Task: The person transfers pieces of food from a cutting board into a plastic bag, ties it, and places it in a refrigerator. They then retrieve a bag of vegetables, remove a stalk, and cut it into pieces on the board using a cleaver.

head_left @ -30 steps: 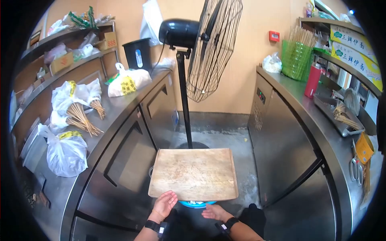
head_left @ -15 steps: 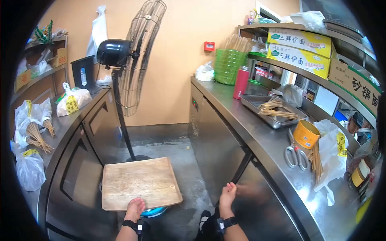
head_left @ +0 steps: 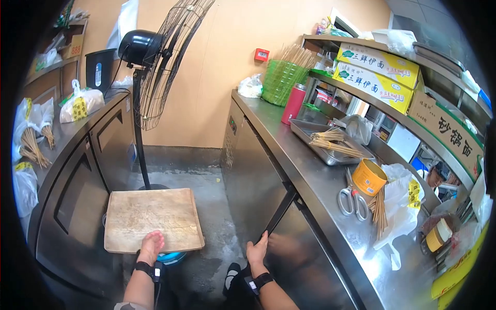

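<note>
My left hand [head_left: 153,242] hovers over the near edge of a worn wooden board [head_left: 150,214], its fingers loosely bent and apart with nothing in them. Under the board, part of a blue round thing [head_left: 171,257] shows. At the front of the right-hand steel counter, my right hand [head_left: 257,251] is closed at the dark edge of a cabinet door [head_left: 281,213], thumb up along it. The fingertips on the far side are hidden. Both wrists wear black bands.
A black standing fan [head_left: 142,47] stands behind the board. On the right counter lie scissors [head_left: 353,201], a yellow tin [head_left: 369,176], a steel tray [head_left: 330,151] of skewers and a red flask [head_left: 294,104]. Bagged skewers [head_left: 33,147] lie left. Behind the shelves a person [head_left: 438,175] shows.
The view has turned right and tilted. My right hand has moved from beside the dark door edge onto it, and the dark strip looks wider. My left hand stays over the board's near edge.
</note>
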Demonstrator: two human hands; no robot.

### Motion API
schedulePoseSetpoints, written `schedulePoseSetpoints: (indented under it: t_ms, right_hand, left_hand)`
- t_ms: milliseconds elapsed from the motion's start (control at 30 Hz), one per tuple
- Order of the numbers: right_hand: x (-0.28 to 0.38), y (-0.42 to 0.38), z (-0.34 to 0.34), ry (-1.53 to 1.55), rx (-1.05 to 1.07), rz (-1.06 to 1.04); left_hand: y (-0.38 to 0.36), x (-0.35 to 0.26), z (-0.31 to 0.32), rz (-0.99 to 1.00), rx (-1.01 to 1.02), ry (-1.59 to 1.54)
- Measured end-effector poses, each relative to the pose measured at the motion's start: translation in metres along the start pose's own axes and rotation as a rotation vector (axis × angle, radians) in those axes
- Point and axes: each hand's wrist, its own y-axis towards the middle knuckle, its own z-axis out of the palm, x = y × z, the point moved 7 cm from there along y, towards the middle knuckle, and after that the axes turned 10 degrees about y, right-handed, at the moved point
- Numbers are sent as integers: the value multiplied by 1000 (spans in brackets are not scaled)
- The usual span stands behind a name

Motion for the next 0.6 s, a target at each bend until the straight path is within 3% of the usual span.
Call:
schedulePoseSetpoints:
  t_ms: [67, 167, 267, 500, 600]
  right_hand:
    - [-2, 2, 2, 8, -7, 1]
    - [-11, 12, 15, 52, -70, 17]
    - [-15, 14, 18, 46, -117, 39]
    - [-32, 22, 24, 121, -153, 136]
    - [-37, 25, 26, 104, -198, 143]
  left_hand:
    - [14, 27, -16, -61, 130, -7]
    - [15, 31, -27, -192, -41, 49]
    - [22, 30, -14, -286, 97, -163]
    - [44, -18, 52, -166, 292, -319]
    - [55, 0, 46, -266, 277, -330]
